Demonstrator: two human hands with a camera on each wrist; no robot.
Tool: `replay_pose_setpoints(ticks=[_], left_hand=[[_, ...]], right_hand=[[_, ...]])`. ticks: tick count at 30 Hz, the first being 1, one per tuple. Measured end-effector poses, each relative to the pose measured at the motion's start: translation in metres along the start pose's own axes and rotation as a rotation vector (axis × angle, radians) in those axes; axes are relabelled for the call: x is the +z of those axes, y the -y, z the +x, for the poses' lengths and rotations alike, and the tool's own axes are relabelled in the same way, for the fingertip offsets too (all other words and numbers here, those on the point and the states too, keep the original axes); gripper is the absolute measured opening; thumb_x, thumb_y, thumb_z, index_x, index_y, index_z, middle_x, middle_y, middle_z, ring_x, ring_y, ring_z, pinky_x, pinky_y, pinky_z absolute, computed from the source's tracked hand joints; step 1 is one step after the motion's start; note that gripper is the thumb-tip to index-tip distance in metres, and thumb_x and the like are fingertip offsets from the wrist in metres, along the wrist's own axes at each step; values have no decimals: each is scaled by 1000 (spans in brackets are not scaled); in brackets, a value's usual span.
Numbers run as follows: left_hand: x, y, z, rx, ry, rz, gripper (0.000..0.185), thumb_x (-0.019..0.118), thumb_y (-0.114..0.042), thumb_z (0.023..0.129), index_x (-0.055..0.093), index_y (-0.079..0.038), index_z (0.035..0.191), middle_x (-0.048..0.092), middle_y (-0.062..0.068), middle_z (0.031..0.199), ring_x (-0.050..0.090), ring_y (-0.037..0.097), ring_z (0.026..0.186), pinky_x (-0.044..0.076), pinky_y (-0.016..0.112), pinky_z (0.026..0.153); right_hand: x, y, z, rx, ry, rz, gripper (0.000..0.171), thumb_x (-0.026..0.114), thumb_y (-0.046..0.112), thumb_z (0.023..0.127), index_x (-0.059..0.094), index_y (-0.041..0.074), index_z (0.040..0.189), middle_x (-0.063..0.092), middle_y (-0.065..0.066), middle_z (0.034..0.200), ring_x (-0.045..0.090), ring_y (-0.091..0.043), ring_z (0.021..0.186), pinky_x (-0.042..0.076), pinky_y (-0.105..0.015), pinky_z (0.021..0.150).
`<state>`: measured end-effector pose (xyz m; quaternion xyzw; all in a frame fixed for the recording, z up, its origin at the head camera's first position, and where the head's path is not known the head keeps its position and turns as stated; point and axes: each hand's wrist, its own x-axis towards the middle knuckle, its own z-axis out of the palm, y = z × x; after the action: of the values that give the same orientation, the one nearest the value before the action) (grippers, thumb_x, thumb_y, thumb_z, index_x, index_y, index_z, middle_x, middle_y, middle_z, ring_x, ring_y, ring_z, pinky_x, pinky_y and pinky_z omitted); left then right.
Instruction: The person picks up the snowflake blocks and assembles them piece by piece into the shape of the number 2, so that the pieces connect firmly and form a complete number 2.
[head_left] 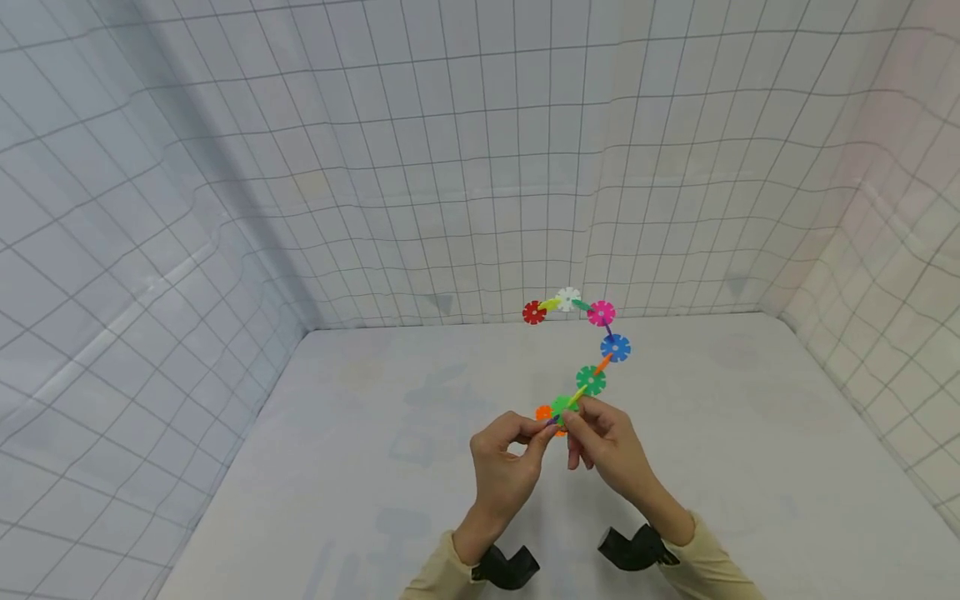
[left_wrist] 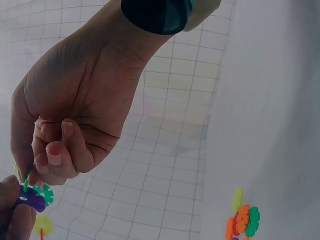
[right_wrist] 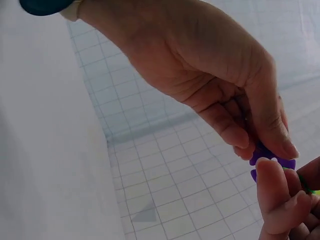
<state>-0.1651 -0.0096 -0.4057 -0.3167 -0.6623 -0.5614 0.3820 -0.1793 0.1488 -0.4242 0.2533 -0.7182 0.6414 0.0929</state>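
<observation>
A chain of slotted plastic discs (head_left: 591, 380) in many colours, linked edge to edge, curves away beyond the hands. My right hand (head_left: 611, 446) pinches a purple disc (left_wrist: 33, 201) between thumb and fingertips. Close against it, my left hand (head_left: 506, 467) pinches a thin green disc (right_wrist: 304, 184), seen edge-on. The fingertips of both hands nearly meet, hiding much of these two discs. Just behind them show a light green disc (head_left: 562, 407) and an orange disc (head_left: 543, 412). In the left wrist view, the left hand's other fingers curl into the palm.
The white tabletop (head_left: 345, 467) spreads around the hands. White sheeting with a dark grid (head_left: 450, 167) rises at the back and both sides. A cluster of orange and green discs (left_wrist: 243, 218) appears low in the left wrist view. Black devices (head_left: 510, 568) are strapped to both wrists.
</observation>
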Motion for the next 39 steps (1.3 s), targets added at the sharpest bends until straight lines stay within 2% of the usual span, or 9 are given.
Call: replay_pose_setpoints(ticks=[5,12,16,20,26,30,33,37,39], left_hand=[[1,0,1,32,7,7,21,75,18,67,65,1,74,59,9,64,58,17,54,50,21,55],[1,1,-1,-5,21,-9,21,77,16,66,66,2,77,57,9,66,58,18,58,51,21,57],[1,2,-1,-21,36,-1,21,78,14,66,66,1,78,58,9,68,58,18,60,52,22,58],[0,4,-2,-39,72,-12,20,78,13,68,66,1,79,59,10,70,60,19,62,52,24,58],[-2,9,-3,-71,110,-13,19,78,11,69,66,0,78,61,9,72,60,17,63,52,25,57],[-4,15,-3,-93,129,17,17,78,9,71,66,-1,76,63,8,71,61,18,63,53,30,55],[-5,35,-12,-156,151,54,12,78,0,75,68,-4,78,65,5,74,62,16,66,53,32,57],[-5,68,-27,-330,210,113,8,75,-18,83,70,-11,84,67,-3,81,62,11,71,53,28,61],[-5,78,-31,-421,249,145,13,72,-23,86,71,-11,86,68,-4,82,62,10,73,52,26,63]], right_hand=[[-2,-1,1,11,25,0,22,52,1,97,51,4,75,56,-5,56,51,-16,43,40,-30,37],[-9,8,4,-24,72,-14,20,49,-6,95,52,0,77,54,-9,58,52,-17,45,44,-32,40],[-9,22,6,-57,38,-56,12,54,-8,92,55,-4,81,54,-12,60,53,-16,45,43,-33,39],[-10,28,7,-45,-4,-78,5,58,-9,89,56,-6,86,54,-15,63,55,-15,45,43,-32,39],[-15,27,8,-53,-11,-107,4,58,-7,90,56,-7,87,56,-14,65,54,-15,46,43,-33,39],[-22,28,9,-43,-57,-133,6,58,-5,91,56,-10,88,56,-13,66,54,-14,46,44,-34,40],[-29,29,10,-15,-101,-146,7,58,-3,92,57,-10,89,55,-11,68,55,-15,48,46,-32,42],[-37,33,11,23,-150,-146,7,57,-3,92,57,-10,90,56,-8,69,56,-16,49,47,-30,45],[-39,33,11,27,-162,-136,5,57,-6,91,57,-10,90,56,-9,69,56,-16,49,47,-29,45]])
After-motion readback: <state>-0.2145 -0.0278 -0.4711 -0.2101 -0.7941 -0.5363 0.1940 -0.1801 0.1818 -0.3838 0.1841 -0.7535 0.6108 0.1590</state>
